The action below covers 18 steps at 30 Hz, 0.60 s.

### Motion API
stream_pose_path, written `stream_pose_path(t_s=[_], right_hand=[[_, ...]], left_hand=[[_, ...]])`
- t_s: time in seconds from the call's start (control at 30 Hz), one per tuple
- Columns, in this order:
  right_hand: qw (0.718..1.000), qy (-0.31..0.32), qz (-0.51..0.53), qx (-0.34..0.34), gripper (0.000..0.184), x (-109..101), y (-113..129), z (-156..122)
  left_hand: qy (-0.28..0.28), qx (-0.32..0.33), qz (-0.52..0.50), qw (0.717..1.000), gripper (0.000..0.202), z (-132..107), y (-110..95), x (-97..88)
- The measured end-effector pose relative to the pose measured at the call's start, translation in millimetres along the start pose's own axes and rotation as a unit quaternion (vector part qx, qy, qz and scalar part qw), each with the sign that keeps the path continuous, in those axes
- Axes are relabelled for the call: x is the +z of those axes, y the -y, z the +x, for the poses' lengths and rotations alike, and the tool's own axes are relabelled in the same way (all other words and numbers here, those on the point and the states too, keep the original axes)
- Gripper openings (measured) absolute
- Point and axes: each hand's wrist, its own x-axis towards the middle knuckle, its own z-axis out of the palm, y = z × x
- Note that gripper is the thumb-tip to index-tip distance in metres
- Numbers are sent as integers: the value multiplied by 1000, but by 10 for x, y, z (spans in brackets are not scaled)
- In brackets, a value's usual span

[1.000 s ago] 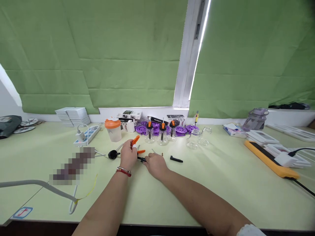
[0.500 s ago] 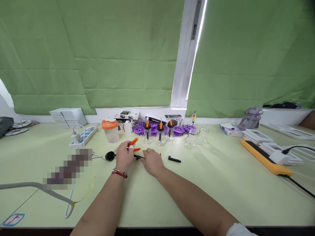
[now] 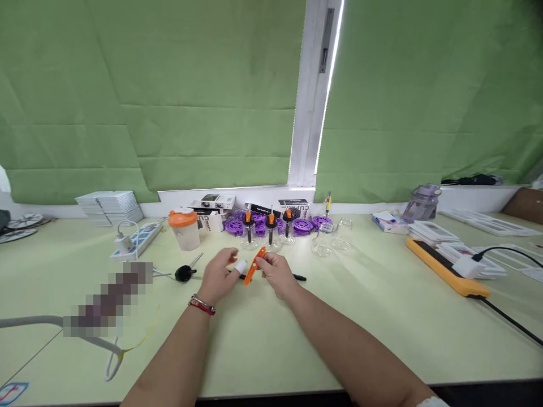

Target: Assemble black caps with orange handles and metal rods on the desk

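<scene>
Here, the left hand (image 3: 218, 277) and the right hand (image 3: 278, 271) both pinch a thin orange plastic clip (image 3: 253, 265) between them, just above the pale green table (image 3: 360, 316). Its long side tilts, top end toward the right hand.

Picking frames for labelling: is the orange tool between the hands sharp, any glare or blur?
Head view: orange tool small but sharp between left hand and right hand; glare only along the window gap; pixelated patch on the table at left; wide-angle bowing.
</scene>
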Motion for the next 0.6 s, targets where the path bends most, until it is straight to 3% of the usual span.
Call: stream_pose_path(t_s=[0.07,0.13,0.3,0.43,0.6], right_hand=[[999,-21,9,33,15,-72,11,14],[997,-34,12,66,13,-162,-2,13],[989,-57,35,130,21,-408,-32,-82],[985,-45,58,157,23,-563,61,-140],[989,-65,29,130,15,-710,162,-105]], left_hand=[[-97,-36,142,984,27,56,143,-114],[-152,-143,239,948,32,101,295,-222],[-108,-337,293,888,46,122,505,-346],[-74,-375,281,880,45,106,558,-307],[-88,-415,222,878,48,85,733,-245]])
